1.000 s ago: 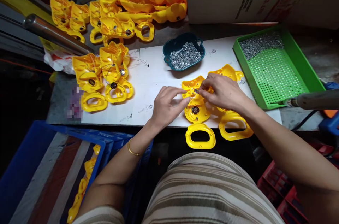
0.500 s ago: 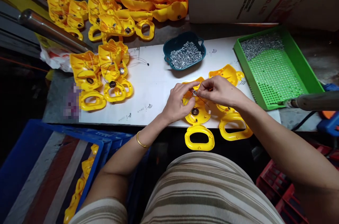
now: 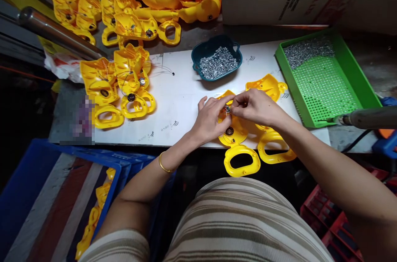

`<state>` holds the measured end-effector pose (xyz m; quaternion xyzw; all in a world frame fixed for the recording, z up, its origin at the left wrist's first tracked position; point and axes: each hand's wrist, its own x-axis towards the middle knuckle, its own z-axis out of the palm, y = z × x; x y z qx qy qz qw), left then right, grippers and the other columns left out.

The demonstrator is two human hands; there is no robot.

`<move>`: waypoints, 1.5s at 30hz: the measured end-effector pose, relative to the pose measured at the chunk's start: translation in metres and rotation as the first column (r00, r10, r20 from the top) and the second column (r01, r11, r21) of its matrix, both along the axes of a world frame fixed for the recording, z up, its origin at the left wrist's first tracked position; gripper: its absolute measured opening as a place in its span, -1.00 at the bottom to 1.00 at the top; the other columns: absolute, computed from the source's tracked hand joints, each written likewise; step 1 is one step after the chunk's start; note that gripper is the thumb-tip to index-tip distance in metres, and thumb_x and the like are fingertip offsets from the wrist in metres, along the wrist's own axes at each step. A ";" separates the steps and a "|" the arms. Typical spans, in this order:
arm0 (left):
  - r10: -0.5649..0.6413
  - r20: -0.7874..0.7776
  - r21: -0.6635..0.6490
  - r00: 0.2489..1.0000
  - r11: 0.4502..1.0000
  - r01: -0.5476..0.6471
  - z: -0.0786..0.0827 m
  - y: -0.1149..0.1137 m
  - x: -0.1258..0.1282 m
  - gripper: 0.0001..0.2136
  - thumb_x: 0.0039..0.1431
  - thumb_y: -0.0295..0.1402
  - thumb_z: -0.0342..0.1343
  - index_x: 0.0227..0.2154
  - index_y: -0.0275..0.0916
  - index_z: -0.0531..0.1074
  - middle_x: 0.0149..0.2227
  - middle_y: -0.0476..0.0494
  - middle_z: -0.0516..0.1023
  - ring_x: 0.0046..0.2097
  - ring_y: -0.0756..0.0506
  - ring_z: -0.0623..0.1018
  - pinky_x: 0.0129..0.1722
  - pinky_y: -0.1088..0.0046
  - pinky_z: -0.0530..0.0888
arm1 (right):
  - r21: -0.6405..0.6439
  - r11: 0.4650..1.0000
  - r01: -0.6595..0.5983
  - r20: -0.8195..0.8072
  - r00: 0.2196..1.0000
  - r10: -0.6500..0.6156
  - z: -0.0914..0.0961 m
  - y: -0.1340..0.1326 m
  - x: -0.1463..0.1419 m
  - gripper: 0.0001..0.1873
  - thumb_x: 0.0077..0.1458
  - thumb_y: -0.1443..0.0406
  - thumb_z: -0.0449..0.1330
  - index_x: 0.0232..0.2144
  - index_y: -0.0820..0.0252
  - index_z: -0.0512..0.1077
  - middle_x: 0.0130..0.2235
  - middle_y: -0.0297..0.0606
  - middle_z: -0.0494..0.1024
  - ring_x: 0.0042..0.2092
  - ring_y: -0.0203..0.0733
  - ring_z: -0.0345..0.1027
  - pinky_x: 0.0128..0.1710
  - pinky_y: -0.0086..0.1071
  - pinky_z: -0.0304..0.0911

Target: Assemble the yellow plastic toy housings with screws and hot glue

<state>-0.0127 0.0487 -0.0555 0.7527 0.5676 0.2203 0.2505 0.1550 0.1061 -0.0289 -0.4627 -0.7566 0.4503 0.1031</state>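
Note:
A yellow plastic shell half (image 3: 238, 136) with a round black speaker lies at the front edge of the white board, its loop handle (image 3: 242, 161) jutting past the edge. My left hand (image 3: 211, 119) curls over the shell's left side, thumb and index finger around a small circuit board (image 3: 228, 109) with thin wires. From the right, my right hand (image 3: 256, 107) pinches this little board between thumb and fingertips. My fingers partly cover the board and the shell's upper part. A second yellow shell half (image 3: 265, 85) lies just behind and right, partly hidden by my right hand.
A dark teal basket (image 3: 217, 78) of small metal screws stands behind my hands. A green tray (image 3: 356, 84) with more metal pieces is at right. Wired yellow shells (image 3: 99, 76) lie left, with a pile behind. Blue crates (image 3: 31, 154) stand lower left; a metal tool (image 3: 372, 116) juts in right.
The yellow shell under my hands has turned slightly, its handle shifting right. The wire end with a white plug no longer shows beside it. A finger of my left hand has lifted.

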 end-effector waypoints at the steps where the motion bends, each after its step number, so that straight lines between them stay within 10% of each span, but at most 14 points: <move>1: -0.010 -0.003 0.023 1.000 1.000 0.010 0.000 -0.001 -0.003 -0.59 0.11 -0.44 0.06 0.05 -0.16 0.38 -0.08 -0.09 0.58 -0.06 -0.13 0.50 0.19 0.12 0.14 | 0.025 1.000 0.003 0.029 1.000 -0.003 0.001 0.000 0.001 -0.85 -0.11 0.30 0.10 -0.60 0.22 0.43 -0.59 -0.37 0.38 -0.49 -0.34 0.17 -0.45 -0.38 0.00; 20: 0.126 -0.112 0.399 0.986 0.914 -0.071 -0.018 -0.008 -0.025 -0.89 0.14 -0.25 0.25 -0.27 -0.07 0.59 -0.23 -0.04 0.60 0.02 -0.17 0.42 0.22 -0.03 0.09 | 0.220 0.945 -0.241 0.422 0.897 0.130 0.004 -0.014 0.005 -0.65 0.19 0.23 -0.01 -0.11 0.10 0.51 -0.32 -0.17 0.61 -0.35 -0.11 0.40 -0.46 -0.36 -0.12; 33: 0.052 -0.281 0.270 0.958 0.963 0.027 -0.007 -0.010 -0.003 -0.90 0.12 -0.22 0.25 -0.32 -0.05 0.61 0.22 -0.08 0.30 0.28 -0.34 0.14 0.23 -0.13 0.02 | 0.229 0.949 -0.215 0.421 0.901 0.102 0.001 -0.036 0.014 -0.64 0.25 0.20 -0.02 -0.07 0.11 0.51 -0.19 -0.21 0.58 -0.25 -0.14 0.44 -0.45 -0.35 -0.07; 45: 0.052 -0.261 0.221 0.964 0.975 0.008 -0.015 -0.010 -0.003 -0.89 0.10 -0.19 0.27 -0.31 -0.01 0.62 0.16 -0.12 0.39 0.26 -0.31 0.21 0.20 -0.10 0.09 | 0.231 0.927 -0.294 0.525 0.840 0.135 0.008 -0.037 0.011 -0.59 0.26 0.15 -0.09 -0.03 -0.03 0.50 -0.26 -0.23 0.52 -0.38 -0.16 0.40 -0.51 -0.34 -0.23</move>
